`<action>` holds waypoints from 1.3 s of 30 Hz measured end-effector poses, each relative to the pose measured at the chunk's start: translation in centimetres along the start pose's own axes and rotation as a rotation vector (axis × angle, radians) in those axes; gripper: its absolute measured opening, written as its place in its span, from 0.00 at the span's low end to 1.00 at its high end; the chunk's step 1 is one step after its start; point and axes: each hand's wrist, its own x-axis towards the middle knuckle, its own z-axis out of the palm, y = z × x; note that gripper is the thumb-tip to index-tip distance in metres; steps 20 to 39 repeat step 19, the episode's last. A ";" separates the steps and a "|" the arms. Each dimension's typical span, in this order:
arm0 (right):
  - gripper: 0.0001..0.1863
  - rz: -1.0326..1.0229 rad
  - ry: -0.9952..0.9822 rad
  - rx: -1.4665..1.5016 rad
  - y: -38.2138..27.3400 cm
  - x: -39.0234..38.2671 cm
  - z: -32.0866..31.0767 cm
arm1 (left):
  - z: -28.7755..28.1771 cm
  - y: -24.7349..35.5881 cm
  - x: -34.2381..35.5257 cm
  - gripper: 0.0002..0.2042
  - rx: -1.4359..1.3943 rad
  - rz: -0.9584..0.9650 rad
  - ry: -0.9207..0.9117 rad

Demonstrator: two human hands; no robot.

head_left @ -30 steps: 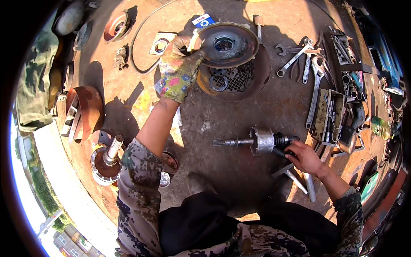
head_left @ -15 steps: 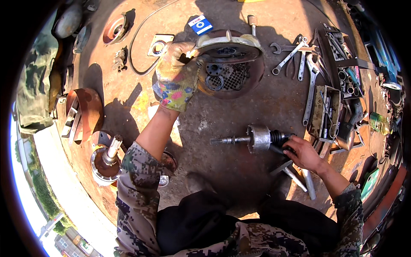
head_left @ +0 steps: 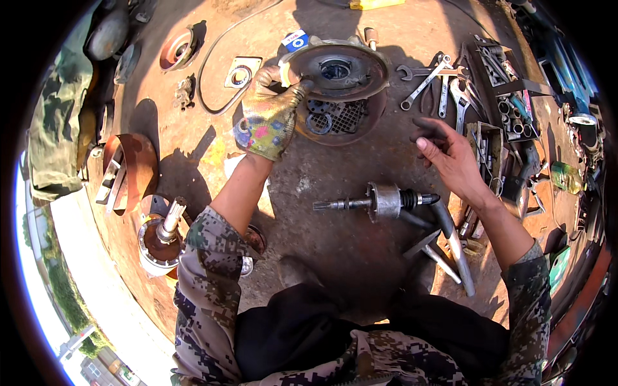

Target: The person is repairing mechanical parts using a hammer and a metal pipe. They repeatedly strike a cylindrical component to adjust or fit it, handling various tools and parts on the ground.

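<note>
My left hand [head_left: 269, 122], in a stained floral-patterned glove, grips the left edge of a round metal cover [head_left: 360, 87] with a central opening. The cover is tilted over a round pan [head_left: 373, 125], hiding its far part; a dark grid and metal rings [head_left: 320, 122] show in the pan. My bare right hand [head_left: 450, 157] hangs in the air between the pan and the tools, fingers loosely bent, thumb apart, holding nothing. Below it a splined shaft [head_left: 347, 204] with a silver drum-shaped collar [head_left: 387, 201] lies level, its right end by a metal pipe [head_left: 456, 248].
Wrenches [head_left: 426, 83] and pliers lie right of the pan, beside metal trays of sockets [head_left: 515, 122]. At left are a flanged hub with an upright splined shaft [head_left: 168, 225] and a rusty drum [head_left: 138, 164]. A blue-white box [head_left: 296, 40] and a square flange [head_left: 242, 72] lie farther off.
My right hand has let go of the shaft assembly's right end and risen away from it. The cover in my left hand has tipped, showing more of its face and central opening.
</note>
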 end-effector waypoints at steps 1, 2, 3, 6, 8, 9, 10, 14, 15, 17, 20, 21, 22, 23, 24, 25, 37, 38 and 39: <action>0.28 -0.059 0.001 0.021 -0.7 1.2 0.6 | 0.1 0.1 -0.3 0.10 -0.083 -0.048 -0.002; 0.28 -0.101 0.009 -0.019 -1.6 2.1 1.3 | 0.4 0.0 -0.5 0.10 -0.171 -0.098 -0.007; 0.29 -0.143 0.016 -0.059 -2.6 2.8 2.0 | 0.6 0.0 -0.8 0.11 -0.259 -0.147 -0.012; 0.30 -0.233 0.036 -0.120 -3.6 4.7 3.7 | 0.4 0.5 -1.5 0.13 -0.141 -0.430 -0.005; 0.27 -0.271 0.044 -0.100 -4.0 5.5 4.5 | 0.5 -0.1 -1.8 0.16 -0.214 -0.360 -0.034; 0.25 -0.288 0.032 -0.072 -3.8 6.0 4.5 | 0.7 -0.4 -1.9 0.17 -0.251 -0.325 -0.049; 0.23 -0.304 0.020 -0.044 -3.6 6.7 4.5 | 0.7 -0.7 -1.8 0.18 -0.237 -0.363 -0.049; 0.16 -0.362 0.042 0.026 -2.8 7.2 4.6 | 1.0 -1.5 -2.2 0.18 -0.249 -0.302 -0.077; 0.15 -0.363 0.046 0.030 -2.6 7.2 4.7 | 0.9 -1.6 -2.1 0.19 -0.238 -0.291 -0.081; 0.16 -0.333 0.063 0.027 -2.7 7.1 4.8 | 0.8 -2.1 -1.8 0.20 -0.218 -0.270 -0.093; 0.17 -0.315 0.072 0.027 -2.7 6.9 4.8 | 0.3 -2.0 -1.3 0.22 -0.152 -0.290 -0.141; 0.17 -0.315 0.072 0.027 -2.7 6.9 4.8 | 0.3 -2.0 -1.3 0.22 -0.152 -0.290 -0.141; 0.17 -0.315 0.072 0.027 -2.7 6.9 4.8 | 0.3 -2.0 -1.3 0.22 -0.152 -0.290 -0.141; 0.17 -0.315 0.072 0.027 -2.7 6.9 4.8 | 0.3 -2.0 -1.3 0.22 -0.152 -0.290 -0.141; 0.17 -0.315 0.072 0.027 -2.7 6.9 4.8 | 0.3 -2.0 -1.3 0.22 -0.152 -0.290 -0.141; 0.17 -0.315 0.072 0.027 -2.7 6.9 4.8 | 0.3 -2.0 -1.3 0.22 -0.152 -0.290 -0.141; 0.17 -0.315 0.072 0.027 -2.7 6.9 4.8 | 0.3 -2.0 -1.3 0.22 -0.152 -0.290 -0.141; 0.17 -0.315 0.072 0.027 -2.7 6.9 4.8 | 0.3 -2.0 -1.3 0.22 -0.152 -0.290 -0.141; 0.17 -0.315 0.072 0.027 -2.7 6.9 4.8 | 0.3 -2.0 -1.3 0.22 -0.152 -0.290 -0.141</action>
